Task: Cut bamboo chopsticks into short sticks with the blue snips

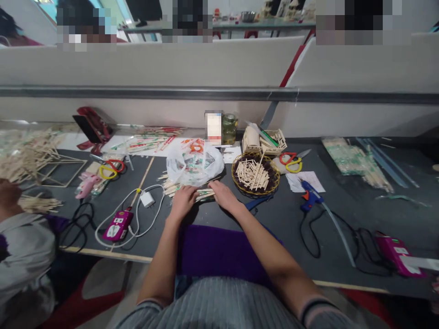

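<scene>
A small bundle of pale wooden sticks [205,193] lies crosswise in front of me, some with green marks. Its left end is gripped by my left hand [184,200], fingers curled over it. My right hand [223,195] closes on the other end; its fingertips are partly hidden. Just beyond the hands sits a white plastic bag [195,165] with red print, and more sticks poke out at its left. Right of my right hand stands a woven basket [236,183] filled with short cut stick pieces [253,173]. A purple cloth [219,249] lies nearer to me.
Scissors [291,161] and a blue glue gun [311,196] lie at right, its cable running to a magenta power box [399,256]. Another magenta box [118,225] with white cable is left. A jar [230,128] stands behind. A co-worker's hand [8,196] is at far left.
</scene>
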Demonstrator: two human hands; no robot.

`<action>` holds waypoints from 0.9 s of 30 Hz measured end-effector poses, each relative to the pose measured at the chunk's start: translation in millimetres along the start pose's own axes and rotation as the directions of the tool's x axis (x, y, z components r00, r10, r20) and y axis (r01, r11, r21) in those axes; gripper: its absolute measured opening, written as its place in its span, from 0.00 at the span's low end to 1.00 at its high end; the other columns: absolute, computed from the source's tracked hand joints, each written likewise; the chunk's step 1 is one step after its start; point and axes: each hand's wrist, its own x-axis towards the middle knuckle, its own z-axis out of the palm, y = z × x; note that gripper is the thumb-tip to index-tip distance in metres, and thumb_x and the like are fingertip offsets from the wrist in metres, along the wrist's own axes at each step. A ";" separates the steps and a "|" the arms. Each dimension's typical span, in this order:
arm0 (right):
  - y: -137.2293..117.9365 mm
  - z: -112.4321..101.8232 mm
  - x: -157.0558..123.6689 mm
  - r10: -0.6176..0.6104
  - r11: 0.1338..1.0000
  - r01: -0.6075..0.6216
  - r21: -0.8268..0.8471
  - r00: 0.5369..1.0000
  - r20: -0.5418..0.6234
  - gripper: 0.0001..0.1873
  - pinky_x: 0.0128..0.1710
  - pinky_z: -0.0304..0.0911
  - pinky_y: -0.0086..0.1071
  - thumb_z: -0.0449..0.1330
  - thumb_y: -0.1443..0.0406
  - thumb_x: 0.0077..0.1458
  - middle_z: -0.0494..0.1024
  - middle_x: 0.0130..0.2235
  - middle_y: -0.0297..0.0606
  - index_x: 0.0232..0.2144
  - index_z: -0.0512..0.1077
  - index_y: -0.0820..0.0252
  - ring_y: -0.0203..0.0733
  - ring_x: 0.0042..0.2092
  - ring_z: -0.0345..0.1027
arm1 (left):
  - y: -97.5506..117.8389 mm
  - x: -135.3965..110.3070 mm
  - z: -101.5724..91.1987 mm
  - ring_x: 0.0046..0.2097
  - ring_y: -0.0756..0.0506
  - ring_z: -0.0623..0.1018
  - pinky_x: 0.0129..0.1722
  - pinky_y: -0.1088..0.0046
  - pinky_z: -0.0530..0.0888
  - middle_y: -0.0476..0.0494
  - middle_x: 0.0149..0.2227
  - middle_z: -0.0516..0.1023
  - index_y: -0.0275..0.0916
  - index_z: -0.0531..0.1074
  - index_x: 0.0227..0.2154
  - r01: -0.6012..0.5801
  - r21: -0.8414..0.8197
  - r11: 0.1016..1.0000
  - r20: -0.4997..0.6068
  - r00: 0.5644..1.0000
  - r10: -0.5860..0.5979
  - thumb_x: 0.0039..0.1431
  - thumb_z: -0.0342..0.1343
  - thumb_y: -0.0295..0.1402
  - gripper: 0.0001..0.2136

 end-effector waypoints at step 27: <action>-0.4 1.7 -4.1 0.141 0.838 0.125 0.531 0.891 -0.432 0.27 0.50 0.65 0.41 0.54 0.62 0.61 0.70 0.53 0.50 0.61 0.57 0.60 0.46 0.52 0.66 | 2.8 2.0 -17.6 0.39 0.44 0.72 0.40 0.69 0.67 0.41 0.36 0.72 0.39 0.70 0.38 -0.036 -0.166 0.986 -0.053 0.998 0.027 0.65 0.43 0.34 0.10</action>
